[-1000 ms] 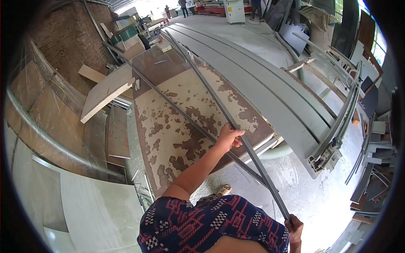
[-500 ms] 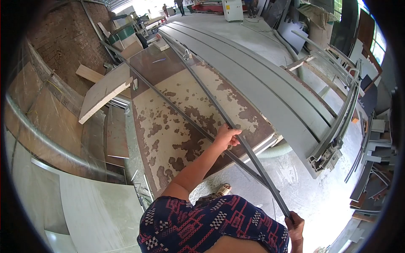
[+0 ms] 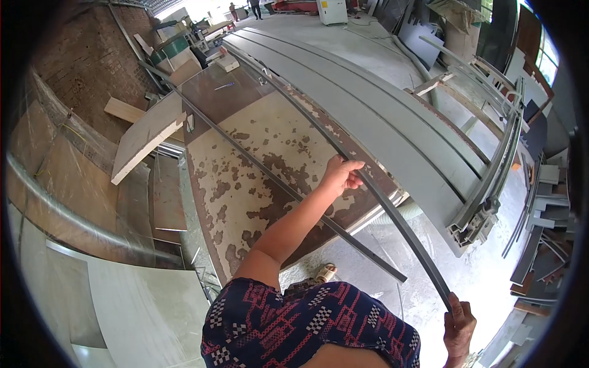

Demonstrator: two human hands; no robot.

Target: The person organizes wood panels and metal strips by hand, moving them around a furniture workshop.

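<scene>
A long, narrow dark grey strip (image 3: 399, 222) runs from the far end of the worn table to my right side. Partway along it, my left hand (image 3: 341, 175) grips its edge, the thumb lying across the top. My right hand (image 3: 460, 324) is closed around the near end, beyond the table's front edge. A second long grey strip (image 3: 270, 176) lies across the table to the left, passing beneath my left forearm, its near end sticking out past the table. The worn table (image 3: 236, 178) has a patchy cream and brown top.
A long pale sliding panel (image 3: 374, 138) with dark grooves lies along the table's right side, ending at a metal rail frame (image 3: 485, 224). A thick board (image 3: 150, 138) leans on the left. A blue pen-like object (image 3: 224, 86) rests at the back. People stand far off.
Both hands have moved right with the held strip, so it lies nearer the sliding panel and farther from the second strip, whose near end now shows fully. The camera view has shifted slightly.
</scene>
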